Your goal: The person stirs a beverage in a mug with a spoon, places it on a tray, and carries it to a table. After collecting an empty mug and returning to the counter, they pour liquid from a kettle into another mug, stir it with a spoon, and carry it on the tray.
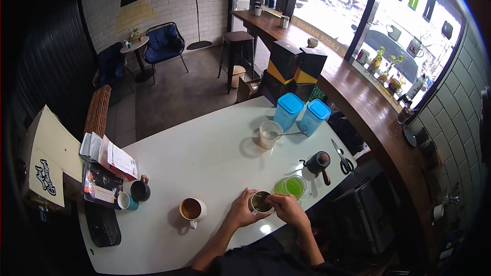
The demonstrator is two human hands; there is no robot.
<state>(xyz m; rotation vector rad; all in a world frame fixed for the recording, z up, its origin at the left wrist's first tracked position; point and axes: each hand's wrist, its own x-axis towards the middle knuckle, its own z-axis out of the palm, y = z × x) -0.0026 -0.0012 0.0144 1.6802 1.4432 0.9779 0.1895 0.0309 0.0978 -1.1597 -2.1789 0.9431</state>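
Note:
Near the table's front edge, my left hand (242, 209) is wrapped around the side of a small cup (261, 202) with dark greenish contents. My right hand (290, 209) is closed at the cup's right rim, its fingertips over the opening. What those fingers pinch, if anything, is too small to make out. Just behind my right hand stands a clear glass jug (293, 187) of bright green liquid. To the left, apart from both hands, sits a white mug (193, 211) with a brown drink in it.
A hand grinder (318, 161) and scissors (343, 159) lie to the right on the white table (169, 174). Farther back are a clear tub (268, 136), a spoon (292, 134) and two blue-lidded containers (288, 113). A dark pitcher (140, 190) and teal cup (127, 201) stand left.

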